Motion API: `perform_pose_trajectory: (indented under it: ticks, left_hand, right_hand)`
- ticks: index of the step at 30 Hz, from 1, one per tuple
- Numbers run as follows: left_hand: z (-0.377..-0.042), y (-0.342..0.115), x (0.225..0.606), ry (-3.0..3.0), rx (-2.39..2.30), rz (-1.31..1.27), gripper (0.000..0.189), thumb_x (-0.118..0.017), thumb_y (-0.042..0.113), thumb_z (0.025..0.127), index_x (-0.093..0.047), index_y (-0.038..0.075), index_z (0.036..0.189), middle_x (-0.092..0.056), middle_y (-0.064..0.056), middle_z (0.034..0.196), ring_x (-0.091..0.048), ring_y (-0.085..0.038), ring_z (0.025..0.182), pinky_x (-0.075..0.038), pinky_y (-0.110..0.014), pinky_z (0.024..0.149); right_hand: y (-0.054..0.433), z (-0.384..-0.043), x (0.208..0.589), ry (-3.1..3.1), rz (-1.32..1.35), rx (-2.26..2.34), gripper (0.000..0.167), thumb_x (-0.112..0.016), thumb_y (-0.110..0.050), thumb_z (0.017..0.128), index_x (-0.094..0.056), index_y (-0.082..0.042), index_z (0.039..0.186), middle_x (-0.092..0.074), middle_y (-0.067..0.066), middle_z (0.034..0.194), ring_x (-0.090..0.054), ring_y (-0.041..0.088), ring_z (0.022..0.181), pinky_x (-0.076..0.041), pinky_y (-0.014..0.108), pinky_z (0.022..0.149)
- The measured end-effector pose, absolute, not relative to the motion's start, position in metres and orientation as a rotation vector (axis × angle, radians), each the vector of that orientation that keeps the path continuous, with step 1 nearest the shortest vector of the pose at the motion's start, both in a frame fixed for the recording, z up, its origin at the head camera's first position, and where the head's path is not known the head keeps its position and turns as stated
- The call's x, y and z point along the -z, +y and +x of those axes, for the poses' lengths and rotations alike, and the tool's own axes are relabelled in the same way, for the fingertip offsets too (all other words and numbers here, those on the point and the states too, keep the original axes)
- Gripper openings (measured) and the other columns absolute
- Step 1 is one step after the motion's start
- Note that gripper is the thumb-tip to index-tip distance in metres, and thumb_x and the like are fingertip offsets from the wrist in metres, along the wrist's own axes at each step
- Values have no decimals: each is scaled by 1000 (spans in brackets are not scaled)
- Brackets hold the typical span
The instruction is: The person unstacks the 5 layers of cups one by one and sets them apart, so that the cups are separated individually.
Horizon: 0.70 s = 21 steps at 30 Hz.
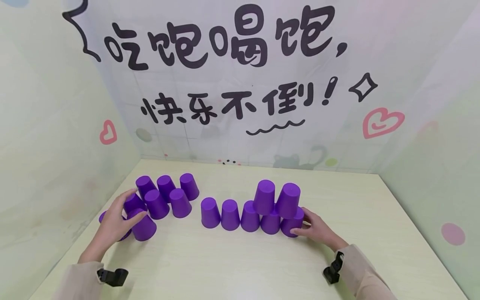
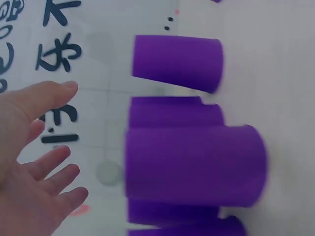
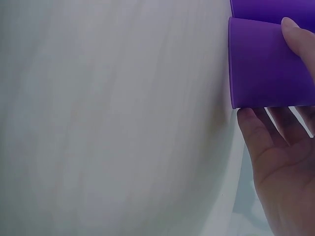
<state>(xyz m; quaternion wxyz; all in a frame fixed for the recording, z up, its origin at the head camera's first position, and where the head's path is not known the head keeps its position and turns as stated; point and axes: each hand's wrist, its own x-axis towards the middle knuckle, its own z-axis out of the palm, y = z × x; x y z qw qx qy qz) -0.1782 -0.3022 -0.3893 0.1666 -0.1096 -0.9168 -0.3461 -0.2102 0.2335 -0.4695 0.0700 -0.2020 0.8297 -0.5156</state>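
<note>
Several purple cups stand upside down in a row on the table. Two more, an upper left cup (image 1: pixel 264 198) and an upper right cup (image 1: pixel 288 201), rest on its right part. At the row's right end, my right hand (image 1: pixel 316 227) holds the end cup (image 3: pixel 268 64), thumb on one side and fingertips along the other. My left hand (image 1: pixel 114 223) is at the left group of upside-down purple cups, nearest its front cup (image 1: pixel 144 227), fingers spread. In the left wrist view, that hand (image 2: pixel 42 167) is apart from the cups and grips nothing. It partly hides the leftmost cup (image 1: pixel 123 235) in the head view.
Behind my left hand, further cups stand close together, among them a middle cup (image 1: pixel 156 205) and a back right cup (image 1: pixel 189 186). The row's left end cup (image 1: pixel 210 213) stands near this group. A printed fabric wall (image 1: pixel 210 141) borders the pale table (image 1: pixel 232 262).
</note>
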Motion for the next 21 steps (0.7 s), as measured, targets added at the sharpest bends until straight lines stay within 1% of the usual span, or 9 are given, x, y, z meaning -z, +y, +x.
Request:
perform_pose_trajectory:
  ticks: [1,4,8,10,14,18,21]
  left_hand:
    - [-180,-300,384,-2604,983,-333,70,-69,13,77,-31,3,135,-34,-27,130,-32,-47,114,-30,-62,85]
    - [-188,-288,369,-2575,967,-404,68,-69,12,77,-33,3,134,-36,-24,129,-32,-45,116,-30,-60,88]
    - [-200,-263,351,-2556,918,-514,65,-69,11,76,-36,1,131,-39,-22,127,-34,-41,116,-31,-57,89]
    - [-206,-247,345,-2550,907,-569,65,-70,11,76,-37,2,131,-39,-21,127,-35,-40,116,-33,-56,89]
    - [-218,-213,336,-2510,942,-702,64,-70,10,75,-38,2,130,-41,-17,128,-35,-35,119,-32,-52,94]
    - [-226,-178,330,-2473,1020,-803,64,-70,11,75,-39,4,130,-41,-14,129,-35,-30,120,-31,-48,98]
    - [-230,-153,329,-2435,1101,-872,64,-71,12,75,-39,7,130,-42,-10,130,-36,-25,121,-30,-44,99]
  right_hand:
    - [233,-210,470,2493,-607,1556,60,-72,-18,74,-43,-3,124,-52,17,115,-52,32,102,-47,25,83]
    - [234,-210,470,2490,-622,1557,61,-71,-19,75,-42,-2,125,-51,17,115,-51,34,102,-47,24,83]
    - [234,-210,470,2482,-620,1562,61,-71,-19,75,-42,-2,125,-51,18,116,-51,35,104,-46,24,83]
    - [234,-210,470,2480,-614,1562,61,-71,-19,75,-42,-2,125,-51,18,116,-50,35,104,-46,24,83]
    - [234,-210,470,2483,-603,1553,61,-71,-19,75,-42,-2,125,-51,18,116,-50,35,105,-46,24,83]
    - [234,-211,471,2490,-594,1543,61,-71,-20,75,-42,-2,125,-51,18,116,-50,35,105,-46,22,83]
    - [234,-211,471,2494,-588,1537,61,-71,-20,75,-42,-3,125,-51,18,116,-50,34,104,-45,21,82]
